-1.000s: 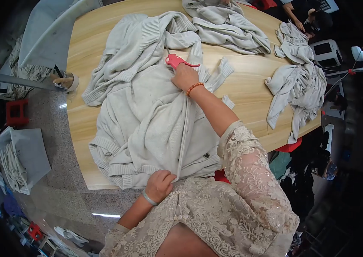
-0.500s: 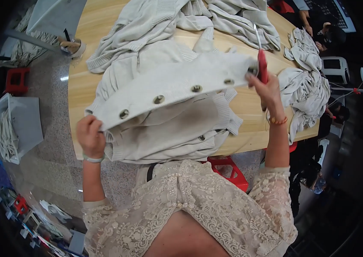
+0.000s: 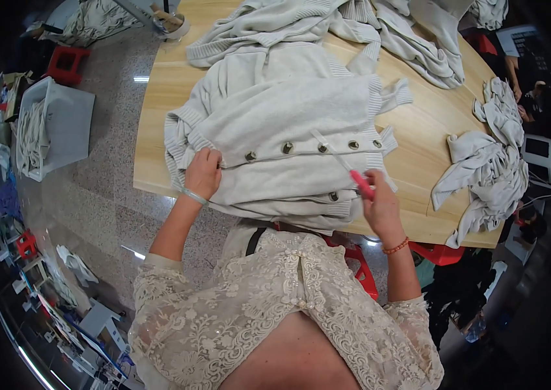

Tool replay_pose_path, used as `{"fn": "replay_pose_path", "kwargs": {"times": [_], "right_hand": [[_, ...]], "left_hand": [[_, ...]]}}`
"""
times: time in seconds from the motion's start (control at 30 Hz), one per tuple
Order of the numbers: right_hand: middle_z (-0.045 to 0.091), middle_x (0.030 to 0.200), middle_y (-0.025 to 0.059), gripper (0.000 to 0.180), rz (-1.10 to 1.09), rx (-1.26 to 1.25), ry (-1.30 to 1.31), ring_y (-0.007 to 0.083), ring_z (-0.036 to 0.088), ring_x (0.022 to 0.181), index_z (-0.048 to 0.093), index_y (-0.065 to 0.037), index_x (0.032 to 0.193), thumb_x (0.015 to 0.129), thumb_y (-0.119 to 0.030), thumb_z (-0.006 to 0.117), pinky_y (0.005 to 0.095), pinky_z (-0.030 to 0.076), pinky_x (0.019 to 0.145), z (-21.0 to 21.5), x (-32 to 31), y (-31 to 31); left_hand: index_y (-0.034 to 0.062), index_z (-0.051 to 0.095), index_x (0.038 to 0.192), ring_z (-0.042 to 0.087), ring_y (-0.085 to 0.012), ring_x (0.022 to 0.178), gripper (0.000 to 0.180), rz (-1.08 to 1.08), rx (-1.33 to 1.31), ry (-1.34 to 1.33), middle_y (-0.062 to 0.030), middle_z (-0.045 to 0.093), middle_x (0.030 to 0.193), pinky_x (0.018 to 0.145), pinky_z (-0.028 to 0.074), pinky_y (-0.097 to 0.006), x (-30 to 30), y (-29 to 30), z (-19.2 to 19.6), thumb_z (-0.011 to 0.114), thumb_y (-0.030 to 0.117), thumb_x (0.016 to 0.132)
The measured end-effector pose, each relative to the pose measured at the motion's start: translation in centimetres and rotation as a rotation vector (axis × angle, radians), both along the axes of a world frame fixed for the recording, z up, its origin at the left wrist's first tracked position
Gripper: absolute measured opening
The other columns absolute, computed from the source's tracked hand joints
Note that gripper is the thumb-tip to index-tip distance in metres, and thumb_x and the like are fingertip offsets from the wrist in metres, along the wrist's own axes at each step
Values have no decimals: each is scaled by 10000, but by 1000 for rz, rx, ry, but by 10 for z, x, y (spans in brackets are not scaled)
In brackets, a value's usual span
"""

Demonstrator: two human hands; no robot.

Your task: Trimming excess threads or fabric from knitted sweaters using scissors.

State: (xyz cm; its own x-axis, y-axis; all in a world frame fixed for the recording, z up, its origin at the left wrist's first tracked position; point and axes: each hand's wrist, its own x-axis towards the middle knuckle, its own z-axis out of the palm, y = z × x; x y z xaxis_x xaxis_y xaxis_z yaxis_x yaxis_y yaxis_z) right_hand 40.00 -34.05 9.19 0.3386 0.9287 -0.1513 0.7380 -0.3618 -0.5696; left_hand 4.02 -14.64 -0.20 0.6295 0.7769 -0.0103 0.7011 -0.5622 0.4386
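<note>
A cream knitted cardigan [image 3: 282,114] lies spread on the wooden table before me, its row of dark buttons [image 3: 287,148] running left to right. My left hand [image 3: 204,172] is closed on its near left edge, fingers bent into the knit. In my right hand [image 3: 381,205] is a red-handled tool [image 3: 362,184] with a thin pale shaft pointing up and left over the button band. Motion blurs the shaft, so I cannot tell its exact kind. Beneath the cardigan's near edge shows another buttoned knit layer [image 3: 275,179].
More cream knits [image 3: 275,29] cover the far side of the wooden table [image 3: 412,149], with a crumpled heap [image 3: 483,169] at its right. A white bin [image 3: 70,130] of knits and a red stool [image 3: 67,64] stand on the left floor. Another person's arm [image 3: 514,81] shows at upper right.
The lifted button band now lies flat on the cardigan. My right hand has come down and nearer with the tool, its shaft now over the buttons. My left hand has shifted right.
</note>
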Motion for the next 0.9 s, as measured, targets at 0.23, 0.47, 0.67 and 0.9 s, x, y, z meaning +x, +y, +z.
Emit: {"fn": "replay_pose_path", "kwargs": {"times": [0.23,0.47,0.67,0.9], "right_hand": [[618,821,179,293,557,-173,191,384,606,778,484,-72,1061,813,-119,632,474,471,673,-29,-71,44],[640,716,177,264,627,-205,130,380,628,676,509,-43,1015,850,-208,632,478,476,607,-27,-97,66],[653,826,159,254,465,-189,215,371,631,776,555,-103,1084,850,-182,620,464,480,656,-15,-62,43],[645,785,157,259,358,-267,107,361,632,757,561,-98,1068,848,-211,639,468,476,646,-11,-48,28]], "left_hand": [[52,530,906,549,-291,739,270,20,-234,-279,-114,528,835,662,458,-373,-7,14,0,644,-29,675],[65,557,886,526,-219,723,261,56,-363,-327,-80,532,848,625,435,-313,-25,17,-5,693,1,673],[83,597,992,532,-319,917,387,9,172,-177,-103,543,1034,770,442,-407,33,-7,38,791,177,671],[59,510,933,560,-322,827,309,72,-231,-310,-139,499,912,695,472,-401,73,-11,-19,696,9,692]]}}
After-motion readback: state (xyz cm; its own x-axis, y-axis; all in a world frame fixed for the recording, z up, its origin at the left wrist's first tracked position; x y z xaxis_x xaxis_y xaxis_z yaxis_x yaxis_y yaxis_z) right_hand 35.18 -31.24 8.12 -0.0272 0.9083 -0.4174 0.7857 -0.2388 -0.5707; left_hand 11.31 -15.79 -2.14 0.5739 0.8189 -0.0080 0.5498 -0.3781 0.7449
